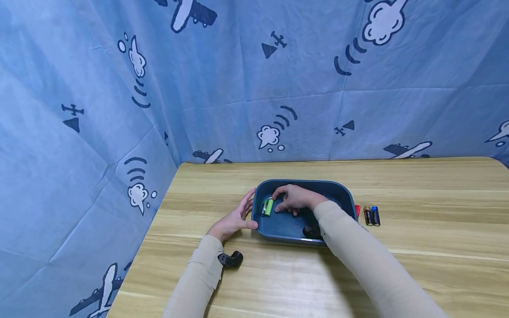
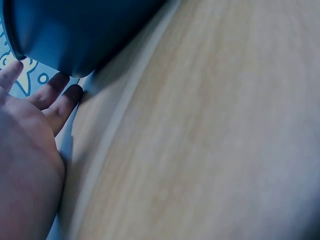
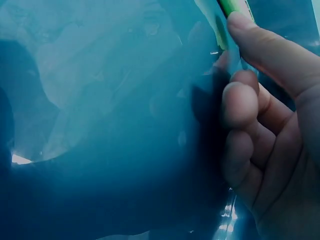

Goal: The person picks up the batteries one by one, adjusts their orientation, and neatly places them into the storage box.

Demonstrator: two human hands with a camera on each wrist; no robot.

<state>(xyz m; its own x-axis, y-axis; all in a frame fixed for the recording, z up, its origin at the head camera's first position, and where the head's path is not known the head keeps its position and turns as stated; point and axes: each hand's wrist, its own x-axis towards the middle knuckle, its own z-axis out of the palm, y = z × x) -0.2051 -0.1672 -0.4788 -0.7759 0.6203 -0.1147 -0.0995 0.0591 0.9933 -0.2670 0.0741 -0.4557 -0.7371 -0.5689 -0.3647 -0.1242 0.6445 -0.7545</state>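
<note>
1. Two hands were at the dark blue tray [image 1: 280, 227]. The left hand [image 1: 234, 221] lay loosely against its left end, fingers extended; with so light a touch, I judged, a bump could have slid the tray.
2. A black device [image 1: 312, 232] by the right sleeve [image 1: 350, 247] hung close to the near wall, so a low forearm might have knocked it.
3. The right hand [image 1: 294, 198] reached inside, fingers bent beside the bright green battery [image 1: 269, 208]; whether they pinched it I couldn't tell. Being round, it could have rolled at a careless nudge.
4. That battery lay at the tray's left end, smooth and slim, alongside a darker green-and-black battery [image 1: 263, 208].
5. Past the right wall, on the table [image 1: 286, 282], lay a partly hidden red battery [image 1: 357, 210], a gold-ended one [image 1: 368, 216] and a blue-ended one [image 1: 375, 216].
</note>
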